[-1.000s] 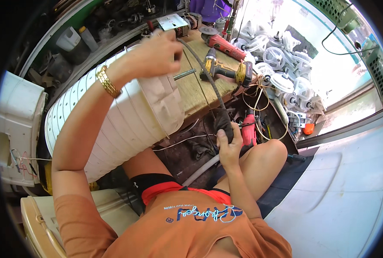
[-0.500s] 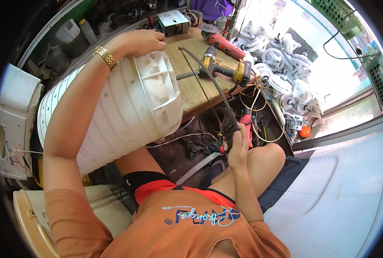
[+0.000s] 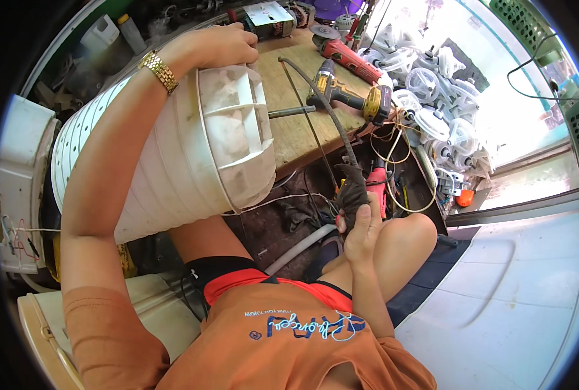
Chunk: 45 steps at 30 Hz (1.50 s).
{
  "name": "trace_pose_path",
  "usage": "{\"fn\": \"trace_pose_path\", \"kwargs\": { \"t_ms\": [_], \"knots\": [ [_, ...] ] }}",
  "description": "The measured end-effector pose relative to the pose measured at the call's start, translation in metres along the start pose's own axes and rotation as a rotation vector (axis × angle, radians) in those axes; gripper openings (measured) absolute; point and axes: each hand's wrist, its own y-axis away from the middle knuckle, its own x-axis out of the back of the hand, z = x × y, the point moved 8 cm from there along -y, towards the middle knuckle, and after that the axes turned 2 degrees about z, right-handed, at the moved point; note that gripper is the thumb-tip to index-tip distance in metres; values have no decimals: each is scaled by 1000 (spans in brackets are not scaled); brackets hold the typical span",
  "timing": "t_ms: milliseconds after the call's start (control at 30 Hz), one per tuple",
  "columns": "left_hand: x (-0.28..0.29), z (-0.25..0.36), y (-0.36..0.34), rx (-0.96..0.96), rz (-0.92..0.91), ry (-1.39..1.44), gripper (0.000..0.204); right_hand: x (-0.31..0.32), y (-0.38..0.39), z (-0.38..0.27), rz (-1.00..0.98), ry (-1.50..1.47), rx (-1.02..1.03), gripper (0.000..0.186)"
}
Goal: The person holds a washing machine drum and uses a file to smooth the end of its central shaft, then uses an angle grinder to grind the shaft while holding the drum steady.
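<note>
A white plastic washing-machine drum point(image 3: 172, 156) lies on its side to my left, its ribbed end facing right. My left forearm crosses over it. My left hand point(image 3: 227, 47), with a gold watch point(image 3: 159, 71) at the wrist, is curled into a fist against the drum's upper end. From that end a metal shaft point(image 3: 290, 112) sticks out. My right hand point(image 3: 363, 227) is closed around the dark cloth-wrapped handle of a hacksaw point(image 3: 331, 117). The saw's thin blade crosses near the shaft's tip; whether they touch, I cannot tell.
On the wooden bench point(image 3: 296, 143) lie a yellow cordless drill point(image 3: 344, 94), a red angle grinder point(image 3: 351, 58) and a motor point(image 3: 268, 19). White plastic parts point(image 3: 432, 110) are heaped at the right. Below the bench are cables, a grey pipe point(image 3: 302, 248) and a red-handled tool point(image 3: 377, 185).
The hacksaw and my right hand have shifted slightly to the right and down, the blade moving outward along the shaft. The view has tilted a little. My left hand stays on the drum.
</note>
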Motion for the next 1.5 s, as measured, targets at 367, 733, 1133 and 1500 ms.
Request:
{"fn": "trace_pose_path", "kwargs": {
  "t_ms": [367, 733, 1133, 1500],
  "knots": [
    [-2, 7, -10, -340, -23, -265, 29, -26, 3, -8, -20, 79, 51, 36],
    [-12, -30, -23, -72, -59, 376, 33, -45, -2, -25, 37, 167, -50, 35],
    [-16, -31, -33, -94, -224, -74, 41, -64, -47, -33, -33, 332, -19, 32],
    [-24, -60, -38, -234, -143, 18, 41, -64, -43, -61, 14, 283, 109, 38]
  ]
}}
